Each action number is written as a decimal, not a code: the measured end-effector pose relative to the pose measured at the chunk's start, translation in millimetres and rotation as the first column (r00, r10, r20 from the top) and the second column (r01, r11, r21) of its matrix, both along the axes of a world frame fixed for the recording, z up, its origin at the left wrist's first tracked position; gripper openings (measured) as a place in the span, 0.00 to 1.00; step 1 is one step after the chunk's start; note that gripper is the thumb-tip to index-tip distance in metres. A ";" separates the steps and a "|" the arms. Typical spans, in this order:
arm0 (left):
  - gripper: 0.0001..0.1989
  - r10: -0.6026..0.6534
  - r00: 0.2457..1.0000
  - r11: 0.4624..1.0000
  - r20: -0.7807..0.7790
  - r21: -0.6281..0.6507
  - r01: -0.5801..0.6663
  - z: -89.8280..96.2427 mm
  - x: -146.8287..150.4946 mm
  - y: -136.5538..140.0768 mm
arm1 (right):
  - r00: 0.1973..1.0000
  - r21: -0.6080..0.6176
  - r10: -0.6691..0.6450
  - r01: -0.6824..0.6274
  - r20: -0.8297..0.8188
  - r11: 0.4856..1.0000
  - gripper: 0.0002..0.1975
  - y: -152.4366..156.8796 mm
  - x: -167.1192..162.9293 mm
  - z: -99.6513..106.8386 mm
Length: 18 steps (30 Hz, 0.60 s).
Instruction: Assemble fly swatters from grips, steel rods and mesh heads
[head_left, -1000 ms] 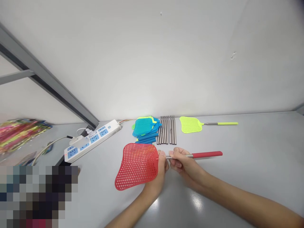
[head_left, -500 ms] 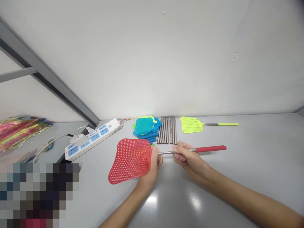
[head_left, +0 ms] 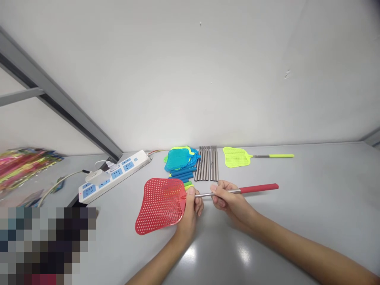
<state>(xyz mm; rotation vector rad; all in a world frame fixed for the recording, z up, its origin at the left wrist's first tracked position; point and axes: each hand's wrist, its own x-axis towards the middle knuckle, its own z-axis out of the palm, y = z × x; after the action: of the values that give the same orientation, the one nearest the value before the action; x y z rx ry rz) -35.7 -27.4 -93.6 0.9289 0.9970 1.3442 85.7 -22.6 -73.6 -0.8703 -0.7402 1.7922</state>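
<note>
Now I've got the red swatter (head_left: pixel 162 204) drawn out longer than a second ago: left hand (head_left: pixel 190 208) pinches the neck of its head, right hand (head_left: pixel 227 198) is closed around the bare metal rod (head_left: pixel 204 194), held just above the table (head_left: pixel 311 206).

Far left of the two-handed grip, a pixelated block (head_left: pixel 47 245) blanked out that corner, and the colourful bundle (head_left: pixel 26 166) above it ran off the edge, too blurred to identify. Just behind the grip, the blue stack (head_left: pixel 181 164) hid its lower pieces; count unclear.
</note>
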 end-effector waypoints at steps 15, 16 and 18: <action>0.22 -0.244 0.970 0.942 -0.016 -0.242 0.233 -6.7 2.2 -3.6 | 0.998 -0.050 0.061 -0.059 0.021 0.997 0.16 -6.6 -8.1 -22.5; 0.23 -0.252 0.968 0.932 0.003 -0.269 0.243 -4.4 2.4 -2.5 | 0.998 -0.053 0.059 -0.058 0.013 0.997 0.16 -5.7 -7.7 -21.5; 0.24 -0.263 0.965 0.919 0.008 -0.301 0.253 0.5 2.7 -1.2 | 0.998 -0.061 0.058 -0.058 -0.002 0.996 0.15 -4.5 -7.1 -18.8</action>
<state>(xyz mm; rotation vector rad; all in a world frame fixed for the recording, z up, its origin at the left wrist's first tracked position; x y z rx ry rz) -32.9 -28.6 -93.0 0.8191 1.0299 0.9278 78.5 -27.1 -92.4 -0.8969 -0.7204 1.8749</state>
